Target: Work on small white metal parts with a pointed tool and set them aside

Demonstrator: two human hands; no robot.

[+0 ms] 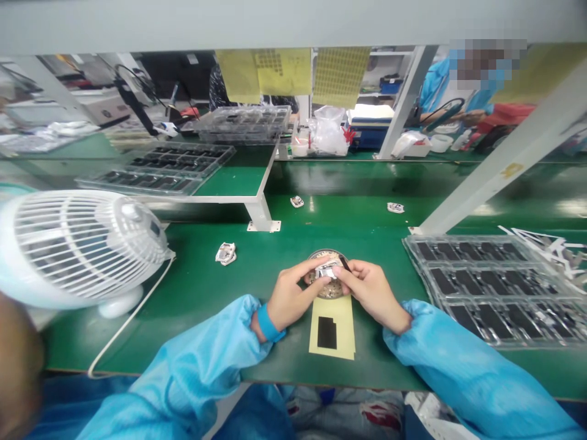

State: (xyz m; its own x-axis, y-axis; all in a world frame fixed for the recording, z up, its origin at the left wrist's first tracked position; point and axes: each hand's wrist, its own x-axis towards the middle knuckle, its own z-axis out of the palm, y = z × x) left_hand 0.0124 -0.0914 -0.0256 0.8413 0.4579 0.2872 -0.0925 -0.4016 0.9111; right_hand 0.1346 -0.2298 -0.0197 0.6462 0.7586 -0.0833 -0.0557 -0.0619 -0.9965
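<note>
Pinching the silver part (328,269), left hand (291,295) and right hand (370,292) mostly hide it.

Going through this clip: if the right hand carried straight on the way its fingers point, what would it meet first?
It would meet the small silvery part first: the right hand points inward and its fingertips are on that part. The left hand lies just beyond it, though depth is hard to judge from this view.
</note>
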